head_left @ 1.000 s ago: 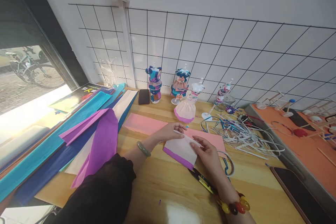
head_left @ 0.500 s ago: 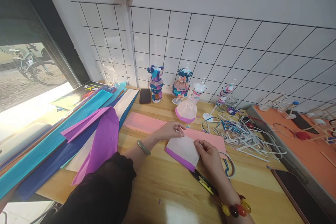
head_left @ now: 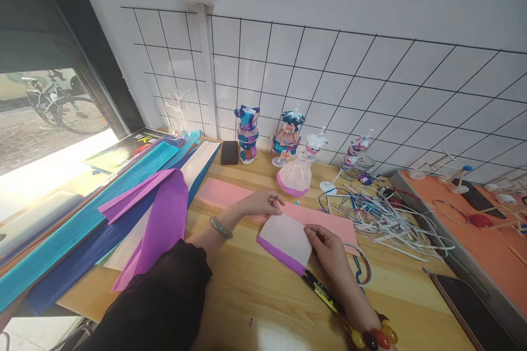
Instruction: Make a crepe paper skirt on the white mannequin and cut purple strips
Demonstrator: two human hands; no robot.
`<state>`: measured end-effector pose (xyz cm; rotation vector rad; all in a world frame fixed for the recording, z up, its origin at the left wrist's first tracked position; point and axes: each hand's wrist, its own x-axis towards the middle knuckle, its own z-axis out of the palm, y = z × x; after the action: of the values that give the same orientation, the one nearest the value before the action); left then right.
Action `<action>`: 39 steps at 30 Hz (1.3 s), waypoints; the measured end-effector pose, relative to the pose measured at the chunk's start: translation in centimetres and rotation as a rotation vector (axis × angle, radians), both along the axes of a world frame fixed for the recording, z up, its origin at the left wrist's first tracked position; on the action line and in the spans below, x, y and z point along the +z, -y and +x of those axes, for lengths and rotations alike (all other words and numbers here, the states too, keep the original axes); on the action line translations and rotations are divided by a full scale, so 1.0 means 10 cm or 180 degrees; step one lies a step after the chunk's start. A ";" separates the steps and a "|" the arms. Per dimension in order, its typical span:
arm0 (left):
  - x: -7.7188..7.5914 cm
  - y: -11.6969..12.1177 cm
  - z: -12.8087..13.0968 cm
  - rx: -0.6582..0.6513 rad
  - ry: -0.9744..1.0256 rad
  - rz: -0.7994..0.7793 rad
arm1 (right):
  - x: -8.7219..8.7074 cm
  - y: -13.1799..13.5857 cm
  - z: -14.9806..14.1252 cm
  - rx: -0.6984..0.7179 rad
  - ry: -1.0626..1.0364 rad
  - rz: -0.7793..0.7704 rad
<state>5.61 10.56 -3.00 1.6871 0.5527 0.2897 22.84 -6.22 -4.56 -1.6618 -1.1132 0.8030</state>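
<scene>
A pale crepe paper piece (head_left: 286, 233) with a purple strip along its lower edge is between my hands, above the wooden table. My left hand (head_left: 263, 204) is closed, thumb and fingers pinched at the paper's upper left corner. Its right edge is gripped between the thumb and fingers of my right hand (head_left: 327, 242). Under and behind the paper lies a long pink paper strip (head_left: 333, 224). Scissors with black and yellow handles (head_left: 323, 293) lie below the right hand, partly covered by its wrist.
Several small dress forms stand at the back, among them one in a pale skirt (head_left: 294, 175). Purple crepe paper (head_left: 167, 219) and blue sheets lie left. A tangle of thin strips (head_left: 387, 219) is at right, near a phone (head_left: 473, 307). Another phone (head_left: 229, 152) lies near the wall.
My left hand has shifted slightly left, and the paper's upper edge sits a little lower. My right hand keeps its grip. The whole view has moved slightly.
</scene>
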 end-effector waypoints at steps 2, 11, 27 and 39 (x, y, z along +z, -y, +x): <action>0.05 -0.02 -0.05 -0.0151 -0.0123 0.0020 | -0.01 0.00 -0.01 0.0027 0.0001 -0.0048; 0.09 -0.10 -0.17 -0.0802 -0.0581 -0.0173 | -0.03 0.00 -0.05 0.0247 0.0001 -0.0280; -0.05 -0.16 -0.20 -0.0199 -0.0430 -0.0343 | 0.00 0.00 -0.06 0.0283 0.0068 -0.0545; -0.09 -0.21 -0.22 -0.0122 -0.0378 -0.0498 | 0.65 -0.17 0.21 -0.0250 0.0402 -0.0080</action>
<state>3.39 12.61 -3.88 1.5678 0.6146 0.1157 24.92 -4.50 1.94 -1.7864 -1.1205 0.6720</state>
